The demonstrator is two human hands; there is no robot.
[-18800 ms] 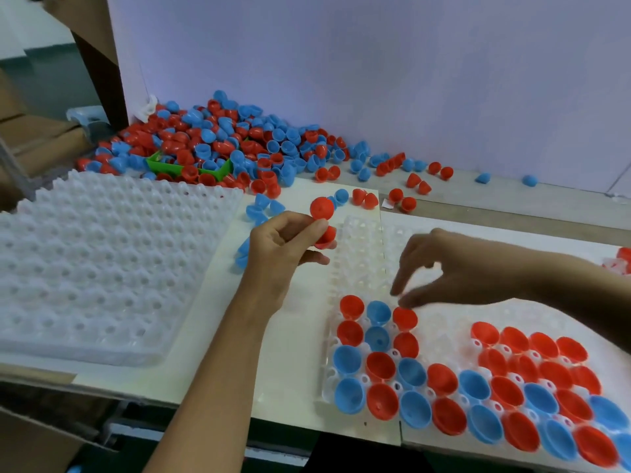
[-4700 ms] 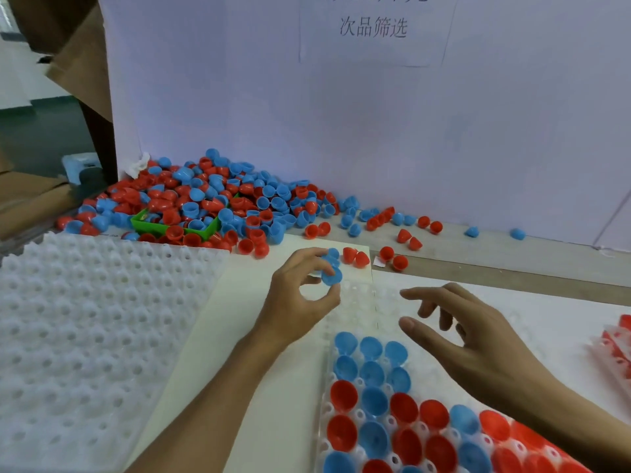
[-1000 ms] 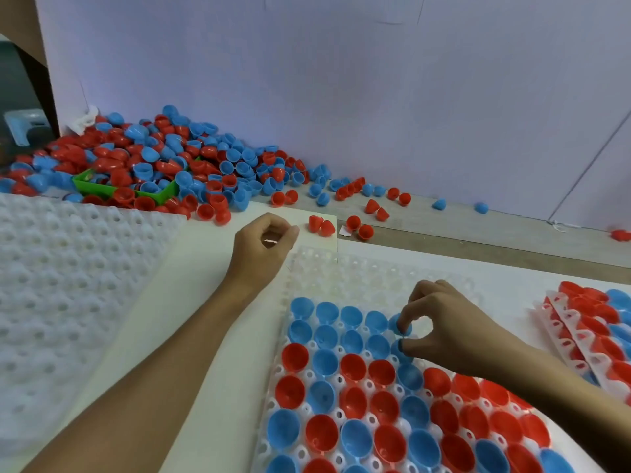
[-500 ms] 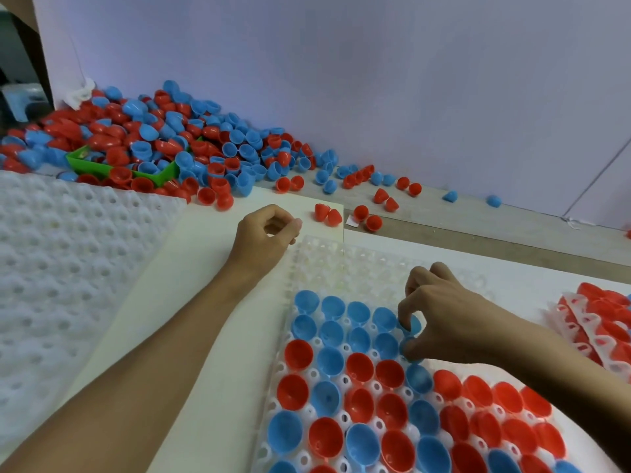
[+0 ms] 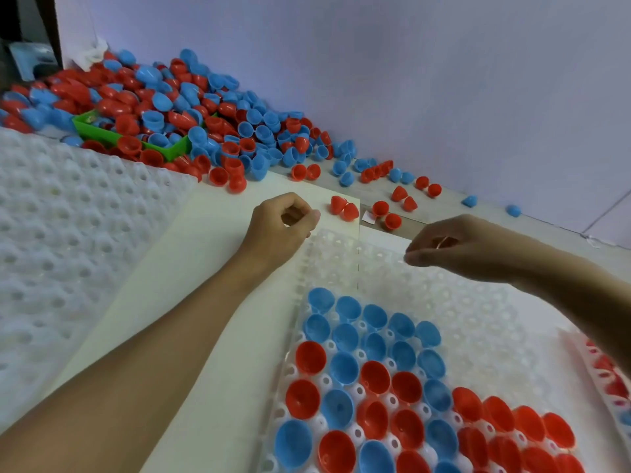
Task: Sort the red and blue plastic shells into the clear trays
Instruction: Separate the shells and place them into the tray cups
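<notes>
Left hand (image 5: 280, 227) rests at clear tray (image 5: 478, 322) half-filled with cupped red and blue shells (image 5: 375, 380).

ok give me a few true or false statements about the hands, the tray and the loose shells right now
1. The left hand rests at the far left corner of the clear tray. True.
2. The right hand grips a blue shell. False: no shell shows in it.
3. The tray's far rows are all filled. False: they are empty; shells fill the near rows.
4. A green bin sits in the shell pile. True.
5. The two red shells beyond the left hand sit in the tray. False: they lie loose outside it.
</notes>
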